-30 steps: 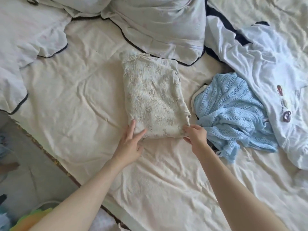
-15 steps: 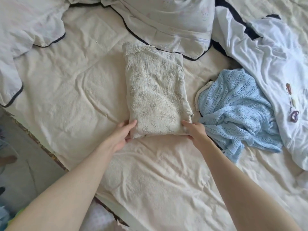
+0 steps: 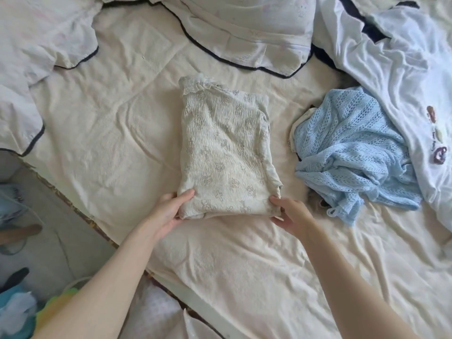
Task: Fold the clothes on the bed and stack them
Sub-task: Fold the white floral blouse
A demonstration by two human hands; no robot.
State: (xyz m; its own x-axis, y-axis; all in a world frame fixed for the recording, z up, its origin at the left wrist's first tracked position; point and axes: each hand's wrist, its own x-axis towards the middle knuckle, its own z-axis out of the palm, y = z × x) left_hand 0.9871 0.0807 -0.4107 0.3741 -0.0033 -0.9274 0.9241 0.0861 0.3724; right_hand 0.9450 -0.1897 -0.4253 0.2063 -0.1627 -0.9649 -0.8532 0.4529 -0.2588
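**Inspector:** Fingers first. The left hand (image 3: 168, 209) has its thumb on top of the near left corner of the folded cream garment (image 3: 226, 155), the other fingers tucked underneath, so it pinches that corner. The right hand (image 3: 291, 214) takes the near right corner in the same manner, thumb on the cloth, fingers curled below.

**Assistant:** Why the two corners?

**Inspector:** In my judgement, holding both near corners keeps the layers from slipping apart, whether the bundle is to be folded once more away from the person or lifted whole.

**Assistant:** And its location?

**Inspector:** Flat on the bed (image 3: 102, 133), roughly central, long side running near to far, a lace-trimmed edge at the far end.

**Assistant:** Other items?

**Inspector:** Just right of it, apart from it, a crumpled blue knit (image 3: 347, 152), unfolded. Further right and beyond, a white shirt with embroidered motifs (image 3: 396, 77), also unfolded and overlapping the knit's right edge. At the far side, pillows with dark piping (image 3: 244, 33). No stack is visible yet.
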